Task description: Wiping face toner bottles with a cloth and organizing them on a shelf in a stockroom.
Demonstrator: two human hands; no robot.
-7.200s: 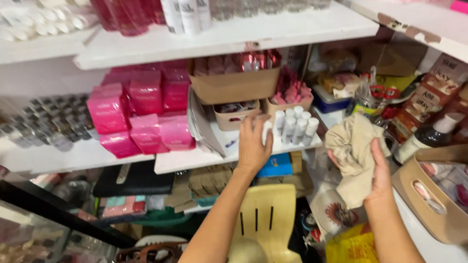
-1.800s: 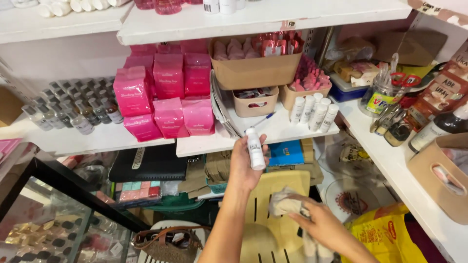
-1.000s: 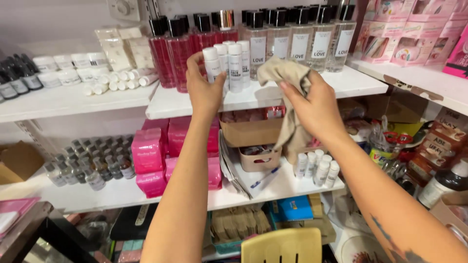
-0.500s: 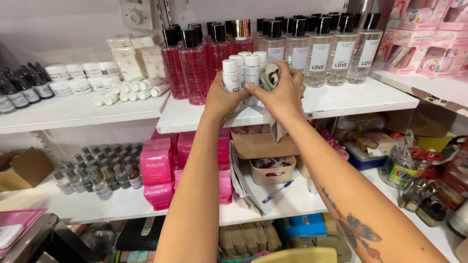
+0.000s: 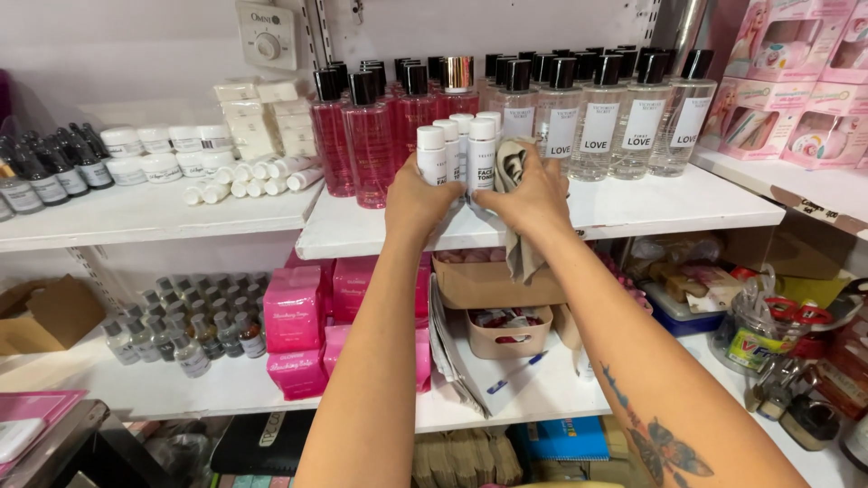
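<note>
– White shelf (image 5: 633, 203) first: where's the small white bottle (image 5: 431, 155)?
– At its front edge, left hand (image 5: 418, 201) fingers wrapped round it; right hand (image 5: 533, 194) pinches a beige cloth (image 5: 517, 172) against the next bottle. Probably best to wipe gently, steadying neighbours

The left hand (image 5: 418, 201) grips a small white plastic bottle (image 5: 431, 155) on the white shelf (image 5: 633, 203); the right hand (image 5: 533, 194) presses a crumpled beige cloth (image 5: 517, 172) against neighbouring bottles.
</note>
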